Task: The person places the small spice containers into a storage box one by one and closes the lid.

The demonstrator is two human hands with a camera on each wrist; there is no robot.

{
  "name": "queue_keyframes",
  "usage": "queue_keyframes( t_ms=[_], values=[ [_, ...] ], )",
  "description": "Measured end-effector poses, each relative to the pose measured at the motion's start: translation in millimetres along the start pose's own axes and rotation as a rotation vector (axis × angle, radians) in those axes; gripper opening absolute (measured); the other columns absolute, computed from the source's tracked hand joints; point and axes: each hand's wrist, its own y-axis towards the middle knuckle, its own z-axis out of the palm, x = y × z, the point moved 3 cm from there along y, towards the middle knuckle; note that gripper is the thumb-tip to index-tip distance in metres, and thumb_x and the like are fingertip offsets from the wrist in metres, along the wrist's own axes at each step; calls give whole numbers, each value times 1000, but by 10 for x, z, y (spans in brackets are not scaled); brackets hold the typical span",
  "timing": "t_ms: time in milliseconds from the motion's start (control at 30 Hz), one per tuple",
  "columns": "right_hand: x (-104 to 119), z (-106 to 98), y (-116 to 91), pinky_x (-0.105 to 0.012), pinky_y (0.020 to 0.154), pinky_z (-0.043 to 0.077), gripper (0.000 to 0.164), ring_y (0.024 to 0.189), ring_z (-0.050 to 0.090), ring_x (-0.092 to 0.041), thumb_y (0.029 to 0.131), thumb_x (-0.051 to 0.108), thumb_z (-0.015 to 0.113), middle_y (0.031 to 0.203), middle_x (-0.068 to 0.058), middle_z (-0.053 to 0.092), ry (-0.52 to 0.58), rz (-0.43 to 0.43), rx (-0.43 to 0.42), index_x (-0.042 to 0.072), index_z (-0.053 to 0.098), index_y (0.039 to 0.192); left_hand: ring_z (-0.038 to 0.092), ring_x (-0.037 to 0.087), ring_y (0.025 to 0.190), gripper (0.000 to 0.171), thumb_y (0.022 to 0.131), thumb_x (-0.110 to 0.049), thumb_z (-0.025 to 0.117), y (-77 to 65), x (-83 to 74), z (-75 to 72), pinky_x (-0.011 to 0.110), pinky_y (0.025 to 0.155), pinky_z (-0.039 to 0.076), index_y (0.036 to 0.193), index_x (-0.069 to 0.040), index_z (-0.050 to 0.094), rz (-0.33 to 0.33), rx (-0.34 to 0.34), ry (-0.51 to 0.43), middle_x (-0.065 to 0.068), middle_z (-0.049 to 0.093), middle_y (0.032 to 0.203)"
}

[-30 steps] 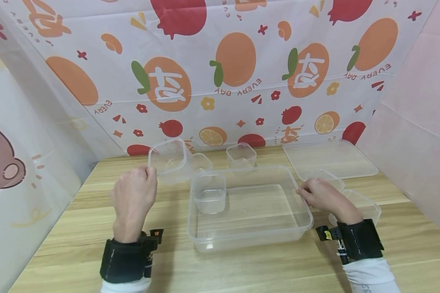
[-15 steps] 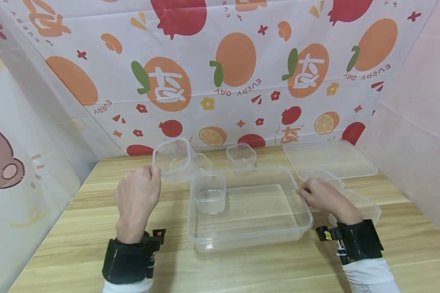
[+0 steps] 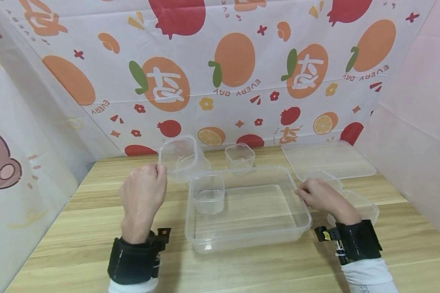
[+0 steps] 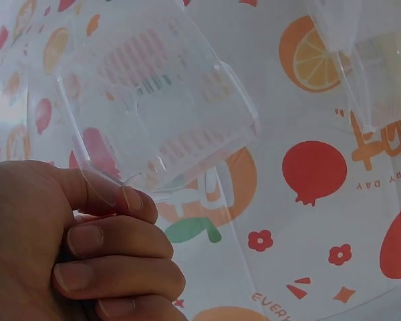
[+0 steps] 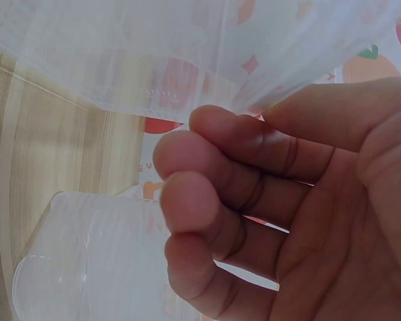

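My left hand (image 3: 143, 201) pinches a small clear square plastic container (image 3: 179, 162) by its rim. The container is tilted, its mouth toward me, left of and behind a large clear rectangular container (image 3: 249, 241). In the left wrist view thumb and forefinger grip the small container's edge (image 4: 160, 100), the other fingers curled below. My right hand (image 3: 320, 197) holds the large container's right rim; in the right wrist view that wall (image 5: 154, 60) meets the thumb and forefinger. Another small clear container (image 3: 208, 199) stands inside the large one, at its left end.
A small clear container (image 3: 240, 158) stands behind the large one, near the patterned cloth backdrop (image 3: 234, 61). A flat clear rectangular lid (image 3: 328, 158) lies at the back right. Two clear containers, one farther back (image 3: 324, 177) and one nearer (image 3: 361, 205), sit beside my right hand.
My left hand has moved right with the tilted small container, bringing it closer to the large container's back left corner. My right hand has stayed on the rim.
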Motion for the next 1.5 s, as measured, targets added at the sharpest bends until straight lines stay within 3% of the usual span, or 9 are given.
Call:
queue_keyframes(
  t_ms=[767, 1133, 1500],
  values=[
    [-9, -6, 6, -26, 49, 32, 31, 50, 39, -11, 101, 7, 59, 57, 4, 40, 17, 9, 17, 5, 63, 70, 33, 22, 43, 46, 101, -13, 41, 16, -409, 222, 29, 42, 22, 55, -7, 45, 46, 91, -42, 5, 37, 50],
    [-4, -10, 16, -26, 49, 33, 30, 50, 39, -11, 100, 6, 60, 57, 4, 41, 9, -7, 8, 4, 63, 70, 33, 22, 44, 46, 101, -13, 42, -26, -462, 230, 29, 43, 22, 55, -7, 44, 44, 98, -33, 4, 35, 50],
    [-14, -11, 13, -27, 50, 33, 32, 50, 39, -11, 100, 7, 60, 56, 5, 41, -2, -19, 6, 5, 62, 68, 27, 17, 42, 44, 97, -8, 44, -138, -660, 219, 28, 41, 19, 53, -9, 42, 122, 40, -15, 0, 29, 50]
  ],
)
